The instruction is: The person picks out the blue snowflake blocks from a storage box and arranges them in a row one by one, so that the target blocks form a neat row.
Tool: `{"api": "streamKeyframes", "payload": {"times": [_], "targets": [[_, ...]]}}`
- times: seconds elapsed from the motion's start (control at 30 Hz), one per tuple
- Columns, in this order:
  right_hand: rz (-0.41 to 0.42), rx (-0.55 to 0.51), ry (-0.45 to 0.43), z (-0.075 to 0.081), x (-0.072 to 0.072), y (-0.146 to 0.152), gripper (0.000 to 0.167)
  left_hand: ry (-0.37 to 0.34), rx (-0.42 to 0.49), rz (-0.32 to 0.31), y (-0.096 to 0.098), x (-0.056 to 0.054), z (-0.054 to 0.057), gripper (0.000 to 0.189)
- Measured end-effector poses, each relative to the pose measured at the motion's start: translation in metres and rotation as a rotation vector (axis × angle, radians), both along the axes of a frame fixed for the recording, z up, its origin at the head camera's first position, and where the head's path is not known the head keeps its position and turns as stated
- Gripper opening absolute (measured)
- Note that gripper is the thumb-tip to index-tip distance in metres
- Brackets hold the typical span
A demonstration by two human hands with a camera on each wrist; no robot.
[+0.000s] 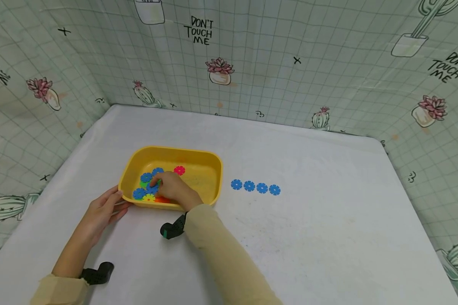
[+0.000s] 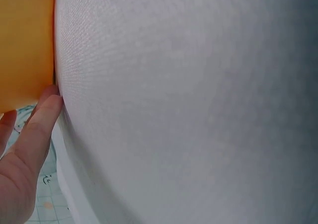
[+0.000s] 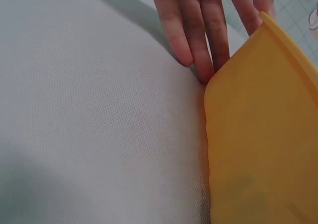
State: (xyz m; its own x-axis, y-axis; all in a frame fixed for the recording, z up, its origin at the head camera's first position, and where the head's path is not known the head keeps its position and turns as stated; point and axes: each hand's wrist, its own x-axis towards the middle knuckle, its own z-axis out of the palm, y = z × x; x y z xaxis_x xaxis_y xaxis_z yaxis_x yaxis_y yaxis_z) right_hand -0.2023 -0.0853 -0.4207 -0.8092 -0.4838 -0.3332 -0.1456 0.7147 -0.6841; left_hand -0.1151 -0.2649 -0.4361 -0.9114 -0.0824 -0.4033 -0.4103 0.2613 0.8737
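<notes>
left hand fairly straight-fingered, touching yellow tray. right hand inside; blue snowflake disc at its fingertips, grip can't be told. neighbouring discs crowd close: a careless pinch might drag out two.

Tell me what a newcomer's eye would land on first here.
The yellow tray stands out first, left of the middle of the white table, the right hand inside it among colourful discs and the left hand touching its near left corner. Next come four blue discs in a row just right of the tray. Behind, DON'T TOUCH ME lettering stands on the checked cloth.
</notes>
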Motion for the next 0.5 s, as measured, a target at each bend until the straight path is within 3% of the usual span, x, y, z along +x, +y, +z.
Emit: {"api": "streamKeyframes", "payload": {"times": [0.27,0.5], "targets": [[-0.012,-0.003,-0.008,0.001,0.000,-0.001,0.020,-0.001,0.003,0.006,-0.001,0.000,0.000,0.077],[-0.030,0.024,-0.012,0.001,0.000,-0.003,0.019,0.029,0.006,0.015,-0.007,-0.002,-0.014,0.078]]}}
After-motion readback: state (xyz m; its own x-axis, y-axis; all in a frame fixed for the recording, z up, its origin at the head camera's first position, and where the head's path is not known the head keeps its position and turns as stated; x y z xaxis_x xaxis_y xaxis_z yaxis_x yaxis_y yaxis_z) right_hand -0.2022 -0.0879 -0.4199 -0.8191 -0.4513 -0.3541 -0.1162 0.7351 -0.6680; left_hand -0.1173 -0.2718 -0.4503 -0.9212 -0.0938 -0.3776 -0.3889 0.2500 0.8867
